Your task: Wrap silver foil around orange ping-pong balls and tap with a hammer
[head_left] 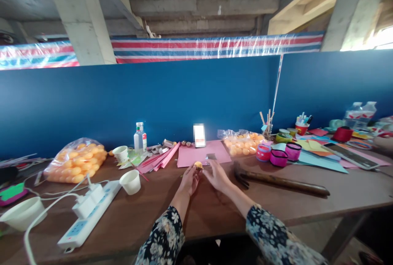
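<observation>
My left hand (190, 181) is closed on a small orange ball (198, 165), which looks like a ping-pong ball with a darker lower side; its detail is too small to make out. Just to the right, my right hand (218, 177) has its fingers stretched forward, with the thumb close to the ball. A small grey piece (211, 156) lies by those fingertips on a pink sheet (187, 156). A phone-like upright object (199, 136), partly blurred out, stands at the sheet's back.
A claw hammer (282, 182) lies to the right, near two pink rings (278, 158). Bags of orange balls (76, 162) sit at both sides. On the left are a power strip (89, 218) with cables and a white cup (130, 182). A blue partition (172, 93) rises behind the table.
</observation>
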`<state>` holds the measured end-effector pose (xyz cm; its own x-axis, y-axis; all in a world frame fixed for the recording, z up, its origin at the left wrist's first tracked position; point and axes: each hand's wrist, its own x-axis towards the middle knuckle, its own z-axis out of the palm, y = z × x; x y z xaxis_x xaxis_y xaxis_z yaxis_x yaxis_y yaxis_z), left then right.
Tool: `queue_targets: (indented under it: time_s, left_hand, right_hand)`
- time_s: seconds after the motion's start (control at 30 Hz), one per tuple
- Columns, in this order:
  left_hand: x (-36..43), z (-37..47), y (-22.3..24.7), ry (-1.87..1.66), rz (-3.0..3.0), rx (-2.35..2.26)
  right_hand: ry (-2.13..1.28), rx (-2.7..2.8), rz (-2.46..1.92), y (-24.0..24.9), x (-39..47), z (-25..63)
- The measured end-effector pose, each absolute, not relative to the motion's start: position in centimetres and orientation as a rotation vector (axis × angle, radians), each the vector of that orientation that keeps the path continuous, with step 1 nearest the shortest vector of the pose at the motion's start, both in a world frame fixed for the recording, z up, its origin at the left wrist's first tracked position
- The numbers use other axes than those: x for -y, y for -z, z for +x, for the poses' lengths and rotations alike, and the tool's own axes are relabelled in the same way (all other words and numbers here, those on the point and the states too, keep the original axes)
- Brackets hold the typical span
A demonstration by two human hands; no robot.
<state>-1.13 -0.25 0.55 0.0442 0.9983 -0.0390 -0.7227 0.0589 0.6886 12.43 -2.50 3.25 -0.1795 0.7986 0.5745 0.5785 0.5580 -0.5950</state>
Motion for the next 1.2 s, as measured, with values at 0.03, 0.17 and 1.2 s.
queue_targets:
  time_s: [0.03, 0.17, 1.2]
  left_hand:
    - [0.2, -1.2, -0.4, -1.425, 0.598, -0.616]
    - [0.0, -1.3, 0.0, -1.427, 0.679, -0.579]
    - [0.5, -0.3, -0.4, -1.368, 0.833, -0.677]
  right_hand:
    - [-0.322, 1.820, -1.112, -2.7, 2.0, 11.6]
    - [-0.355, 1.767, -1.026, -0.7, 1.0, 10.3]
    - [-0.280, 1.684, -1.059, 0.8, 0.8, 10.8]
